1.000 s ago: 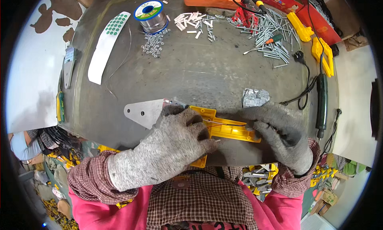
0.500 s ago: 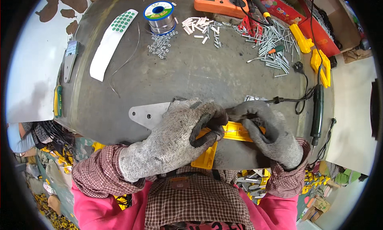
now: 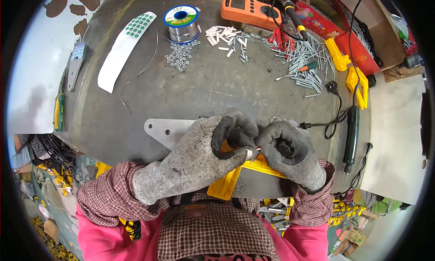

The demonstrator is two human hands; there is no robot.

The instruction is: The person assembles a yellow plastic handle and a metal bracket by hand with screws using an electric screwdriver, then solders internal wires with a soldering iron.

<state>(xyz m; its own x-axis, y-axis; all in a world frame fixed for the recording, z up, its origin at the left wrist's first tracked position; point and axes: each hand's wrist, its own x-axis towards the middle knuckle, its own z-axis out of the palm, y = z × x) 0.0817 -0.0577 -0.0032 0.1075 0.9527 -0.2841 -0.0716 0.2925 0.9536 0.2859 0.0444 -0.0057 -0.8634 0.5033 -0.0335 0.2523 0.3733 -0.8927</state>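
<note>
My left hand, in a grey glove with dark fingertips, is closed, thumb and fingers pinched together above a yellow plastic housing. Meeting it fingertip to fingertip is my right hand, gloved alike and closed. Between them shows a tiny pale and reddish bit, too small to name. The housing lies at the table's near edge, one arm pointing toward me and another running right beneath my right hand. Both hands hide its middle. A flat grey metal plate with holes sticks out from behind my left hand.
Across the table's far side are a solder spool, nuts, a sticker strip, an orange meter and a heap of screws. At right are yellow parts, a plug with cable and a dark tool.
My right hand has moved left and its fingers have curled in to meet my left fingertips. The view has shifted slightly, and more of the housing's right arm is covered.
</note>
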